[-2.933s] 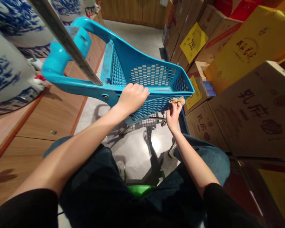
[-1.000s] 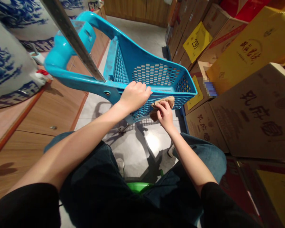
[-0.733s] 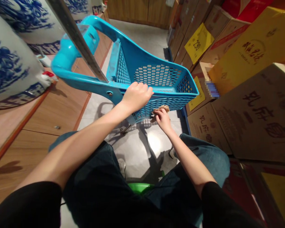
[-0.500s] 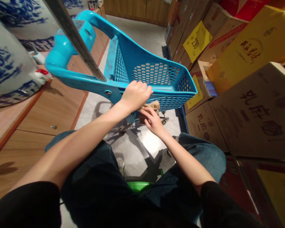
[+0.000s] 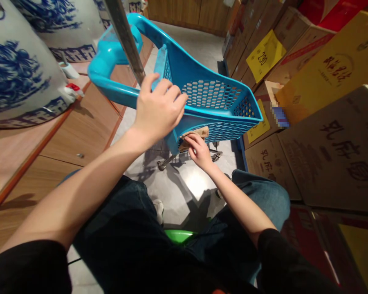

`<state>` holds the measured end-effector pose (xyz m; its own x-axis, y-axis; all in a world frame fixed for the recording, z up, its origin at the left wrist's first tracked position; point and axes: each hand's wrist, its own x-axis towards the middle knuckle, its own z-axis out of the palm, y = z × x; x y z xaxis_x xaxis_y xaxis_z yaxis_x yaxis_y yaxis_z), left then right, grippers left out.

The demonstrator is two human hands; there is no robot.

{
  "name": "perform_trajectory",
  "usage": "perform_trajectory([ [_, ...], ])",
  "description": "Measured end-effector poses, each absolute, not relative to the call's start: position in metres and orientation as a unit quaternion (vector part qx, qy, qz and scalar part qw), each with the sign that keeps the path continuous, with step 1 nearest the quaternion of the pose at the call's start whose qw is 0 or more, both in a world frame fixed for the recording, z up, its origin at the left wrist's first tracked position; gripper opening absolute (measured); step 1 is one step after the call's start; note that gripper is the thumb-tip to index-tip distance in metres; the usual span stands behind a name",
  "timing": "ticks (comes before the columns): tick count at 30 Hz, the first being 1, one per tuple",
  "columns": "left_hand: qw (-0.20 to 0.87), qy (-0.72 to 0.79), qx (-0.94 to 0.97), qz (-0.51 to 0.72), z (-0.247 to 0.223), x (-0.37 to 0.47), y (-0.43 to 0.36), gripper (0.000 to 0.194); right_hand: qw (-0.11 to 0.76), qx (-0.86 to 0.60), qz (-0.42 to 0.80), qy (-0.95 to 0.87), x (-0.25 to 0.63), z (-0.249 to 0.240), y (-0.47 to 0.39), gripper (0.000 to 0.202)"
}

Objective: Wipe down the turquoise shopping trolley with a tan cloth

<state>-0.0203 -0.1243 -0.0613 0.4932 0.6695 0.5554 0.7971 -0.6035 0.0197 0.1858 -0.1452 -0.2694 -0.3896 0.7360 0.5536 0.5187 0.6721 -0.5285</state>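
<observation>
A blue plastic shopping cart (image 5: 199,92) with a mesh basket stands before me, its handle (image 5: 106,61) toward the left. A metal pole (image 5: 127,41) rises beside the handle. My left hand (image 5: 161,104) is over the near rim by the pole's foot, back of the hand upward. Its fingers are loosely bent and slightly apart; whether they touch the rim is hard to tell. Lower down, my right hand (image 5: 199,151) pinches a tan cloth (image 5: 202,132) against the basket's near outer side. Part of the cloth is behind the fingers.
Stacked cardboard boxes (image 5: 334,151) line the right, with a yellow price sign (image 5: 265,57) on them. Large blue-and-white jars (image 5: 12,81) stand on a wooden cabinet (image 5: 76,139) at left. Between my legs shows something green (image 5: 179,236). The cart's wheels (image 5: 161,165) rest on grey tiles.
My left hand has come off its grip on the near rim and moved up and left toward the pole. My right hand stays low with the cloth, more of which now shows. The view has shifted slightly.
</observation>
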Motion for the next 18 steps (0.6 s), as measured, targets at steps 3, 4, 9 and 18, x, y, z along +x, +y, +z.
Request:
perform_trajectory([
  [3, 0.130, -0.426, -0.859, -0.254, -0.070, -0.041, -0.127, 0.038, 0.387, -0.411, 0.158, -0.810, 0.186, -0.278, -0.139, 0.043],
  [4, 0.137, -0.423, -0.862, -0.245, -0.076, -0.045, -0.128, 0.039, 0.375, -0.424, 0.167, -0.807, 0.186, -0.283, -0.138, 0.041],
  [9, 0.109, -0.425, -0.864, -0.246, -0.102, -0.052, -0.123, 0.045, 0.369, -0.445, 0.166, -0.799, 0.178, -0.280, -0.131, 0.041],
  [18, 0.125, -0.454, -0.838, -0.275, -0.106, -0.056, -0.112, 0.043, 0.335, -0.477, 0.204, -0.787, 0.171, -0.284, -0.132, 0.041],
])
